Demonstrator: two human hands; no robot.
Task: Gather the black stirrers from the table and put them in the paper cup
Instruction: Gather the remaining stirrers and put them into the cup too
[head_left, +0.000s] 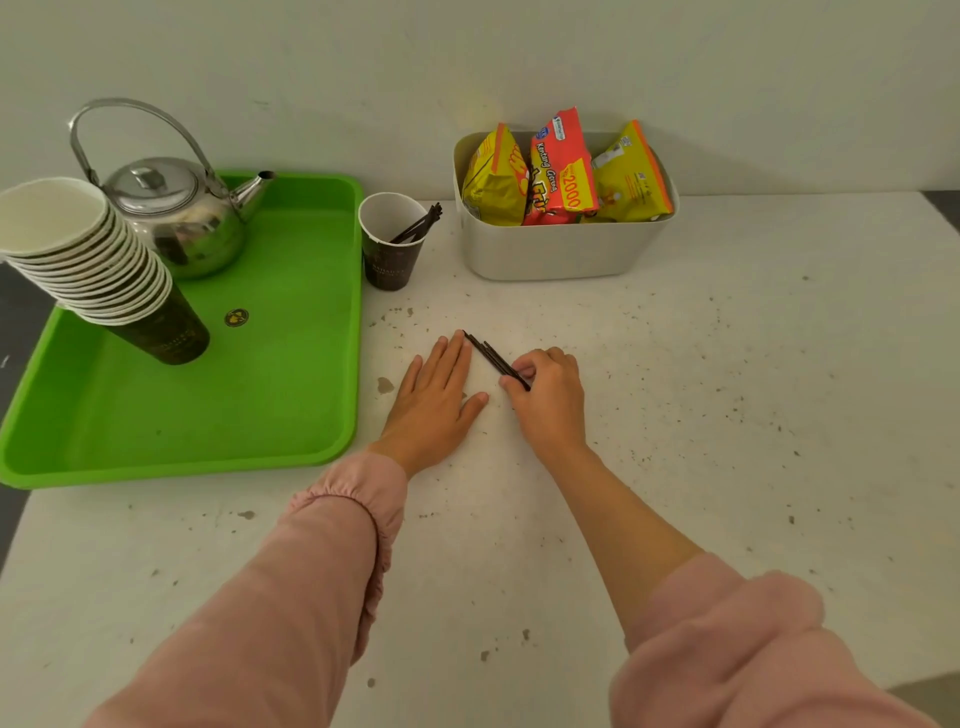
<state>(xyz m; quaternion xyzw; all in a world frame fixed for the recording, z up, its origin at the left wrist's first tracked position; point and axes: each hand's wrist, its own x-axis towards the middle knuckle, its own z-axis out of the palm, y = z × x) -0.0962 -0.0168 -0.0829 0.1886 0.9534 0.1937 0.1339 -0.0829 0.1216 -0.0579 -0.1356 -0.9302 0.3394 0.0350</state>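
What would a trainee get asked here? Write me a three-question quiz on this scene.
1. True or false: the paper cup beside the green tray already holds some stirrers.
2. Which hand pinches the black stirrers on the table? A) left hand B) right hand
3. Fill in: the kettle stands on the ____.

Key: 1 true; 2 B, the left hand lies flat with its fingertips against the bundle; 3 green tray.
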